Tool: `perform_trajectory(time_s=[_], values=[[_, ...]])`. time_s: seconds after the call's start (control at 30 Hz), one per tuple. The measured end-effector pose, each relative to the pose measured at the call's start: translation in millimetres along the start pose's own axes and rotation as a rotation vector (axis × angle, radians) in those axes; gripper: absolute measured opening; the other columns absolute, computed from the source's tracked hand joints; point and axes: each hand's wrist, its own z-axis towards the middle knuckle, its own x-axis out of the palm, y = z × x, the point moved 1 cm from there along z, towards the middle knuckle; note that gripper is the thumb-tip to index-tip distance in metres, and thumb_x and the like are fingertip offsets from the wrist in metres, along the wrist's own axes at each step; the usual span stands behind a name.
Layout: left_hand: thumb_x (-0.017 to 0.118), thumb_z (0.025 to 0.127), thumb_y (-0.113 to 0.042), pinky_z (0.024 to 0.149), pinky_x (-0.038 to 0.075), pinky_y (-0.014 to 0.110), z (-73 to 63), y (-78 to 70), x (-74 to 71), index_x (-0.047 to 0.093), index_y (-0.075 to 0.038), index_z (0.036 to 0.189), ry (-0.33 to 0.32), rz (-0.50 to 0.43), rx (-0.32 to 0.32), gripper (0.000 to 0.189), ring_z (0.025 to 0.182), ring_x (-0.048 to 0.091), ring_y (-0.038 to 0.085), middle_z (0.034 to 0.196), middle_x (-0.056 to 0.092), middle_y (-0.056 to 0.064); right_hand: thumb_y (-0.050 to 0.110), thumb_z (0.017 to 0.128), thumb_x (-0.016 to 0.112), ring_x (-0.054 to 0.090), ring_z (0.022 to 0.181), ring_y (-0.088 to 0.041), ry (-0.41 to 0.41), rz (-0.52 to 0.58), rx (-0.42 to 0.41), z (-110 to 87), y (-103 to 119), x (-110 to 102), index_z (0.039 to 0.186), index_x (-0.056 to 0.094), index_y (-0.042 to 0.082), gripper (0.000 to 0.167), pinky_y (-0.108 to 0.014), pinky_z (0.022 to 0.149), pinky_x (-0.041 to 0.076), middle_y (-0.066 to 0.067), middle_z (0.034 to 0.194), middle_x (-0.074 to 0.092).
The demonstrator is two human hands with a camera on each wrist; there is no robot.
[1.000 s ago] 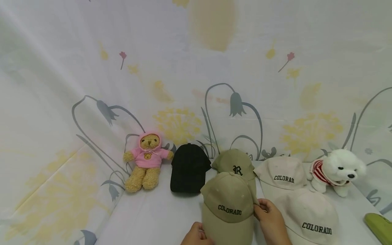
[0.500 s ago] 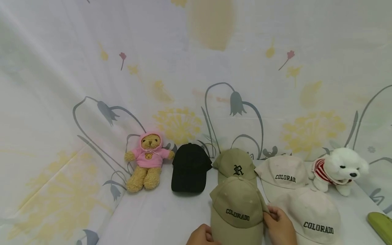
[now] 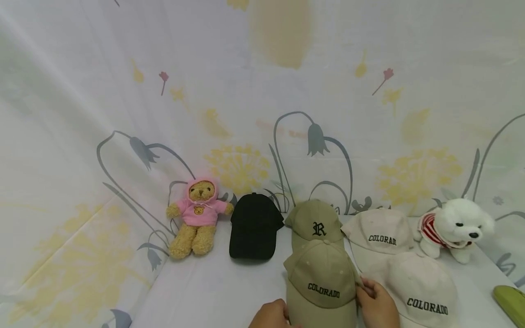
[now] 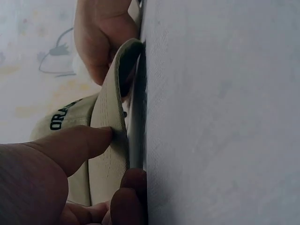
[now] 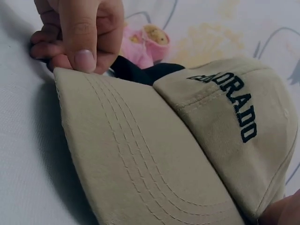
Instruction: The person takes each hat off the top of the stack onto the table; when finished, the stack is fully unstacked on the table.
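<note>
A khaki baseball cap (image 3: 321, 275) lettered COLORADO faces forward low in the middle of the head view. My left hand (image 3: 272, 314) pinches the left edge of its brim, the thumb on top (image 4: 89, 140) in the left wrist view. On the opposite side, my right hand (image 3: 379, 304) holds the cap where crown and brim meet. In the right wrist view the brim (image 5: 126, 140) lies close over the white surface, and only the right thumb (image 5: 283, 213) shows at the corner. Behind, the cap overlaps an olive cap with a black R (image 3: 316, 218).
A black cap (image 3: 253, 228) and a teddy bear in a pink hoodie (image 3: 199, 212) are at the left. Two cream COLORADO caps, front (image 3: 422, 284) and back (image 3: 381, 228), overlap at the right beside a white plush dog (image 3: 461, 225). Something green (image 3: 510, 300) lies far right.
Both hands have shifted the khaki cap rightward and a little toward me, mostly in the first half second. More of the olive R cap shows behind it.
</note>
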Motion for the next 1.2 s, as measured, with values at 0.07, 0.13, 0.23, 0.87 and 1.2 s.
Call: perform_trajectory(time_s=[0.07, 0.13, 0.23, 0.87, 1.2], values=[[0.087, 0.085, -0.026, 0.068, 0.056, 0.048, 2.6, -0.4, -0.3, 0.061, -0.003, 0.082, 0.031, 0.025, 0.003, 0.035, 0.069, 0.060, 0.024, 0.072, 0.061, 0.004, 0.028, 0.101, 0.060, 0.069, 0.108, -0.034, 0.007, 0.001, -0.003, -0.6, -0.5, 0.1, 0.139, 0.058, -0.006, 0.051, -0.033, 0.080, 0.056, -0.027, 0.127, 0.068], [0.086, 0.085, -0.029, 0.068, 0.056, 0.048, 5.4, -0.4, -1.1, 0.062, -0.004, 0.082, 0.061, 0.056, 0.021, 0.035, 0.069, 0.060, 0.024, 0.072, 0.062, 0.004, 0.029, 0.102, 0.059, 0.066, 0.114, -0.039, 0.012, -0.007, -0.001, -1.2, -0.7, 0.6, 0.142, 0.055, -0.006, 0.053, -0.040, 0.087, 0.056, -0.028, 0.132, 0.066], [0.084, 0.086, -0.033, 0.060, 0.053, 0.042, 8.7, -0.5, -2.3, 0.063, -0.004, 0.077, 0.098, 0.098, 0.060, 0.037, 0.063, 0.056, 0.020, 0.068, 0.060, 0.003, 0.029, 0.103, 0.056, 0.062, 0.121, -0.043, 0.002, -0.023, 0.002, -2.2, -0.1, 2.4, 0.147, 0.052, -0.005, 0.056, -0.051, 0.096, 0.052, -0.030, 0.137, 0.062], [0.086, 0.083, -0.039, 0.061, 0.051, 0.039, 8.6, -1.2, -0.2, 0.061, -0.010, 0.077, 0.066, 0.128, 0.074, 0.038, 0.065, 0.055, 0.018, 0.069, 0.059, -0.002, 0.025, 0.105, 0.048, 0.050, 0.135, -0.049, 0.116, -0.057, -0.004, -4.8, 5.6, 6.6, 0.159, 0.023, -0.011, 0.070, -0.063, 0.112, 0.042, -0.034, 0.149, 0.047], [0.074, 0.088, -0.025, 0.060, 0.048, 0.033, 11.9, 8.5, -6.6, 0.062, -0.015, 0.076, 0.106, 0.043, 0.107, 0.020, 0.064, 0.053, 0.014, 0.070, 0.059, -0.004, 0.021, 0.101, 0.054, 0.055, 0.129, -0.051, 0.111, -0.118, -0.062, -3.9, 8.7, 5.4, 0.155, 0.030, -0.014, 0.069, -0.057, 0.101, 0.053, -0.038, 0.144, 0.048]])
